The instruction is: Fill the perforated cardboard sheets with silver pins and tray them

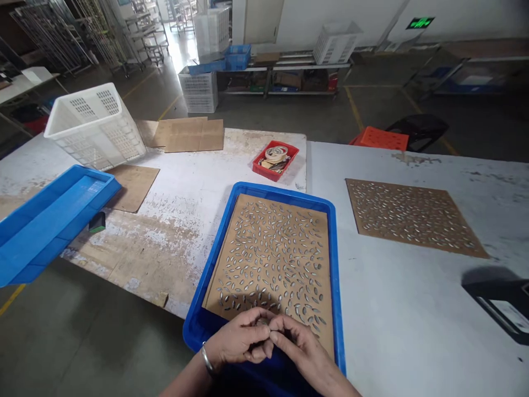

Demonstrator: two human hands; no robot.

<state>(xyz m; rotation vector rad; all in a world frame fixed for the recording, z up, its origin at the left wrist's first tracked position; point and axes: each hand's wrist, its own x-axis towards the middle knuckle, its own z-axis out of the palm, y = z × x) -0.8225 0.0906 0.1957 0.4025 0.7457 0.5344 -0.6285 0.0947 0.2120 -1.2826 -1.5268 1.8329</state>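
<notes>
Resting at the near edge of the blue tray [335, 264], left hand [237, 339] and right hand [303, 344] meet fingertip to fingertip, pinched together on what seems a small metal piece [264, 322], mostly hidden between them. Risk: a loose pinch could drop it among the other metal pieces [273, 253], or a sleeve could scatter them. Pieces: small, oval, silvery, spread flat over the cardboard sheet [215, 286] lying inside the tray.
</notes>
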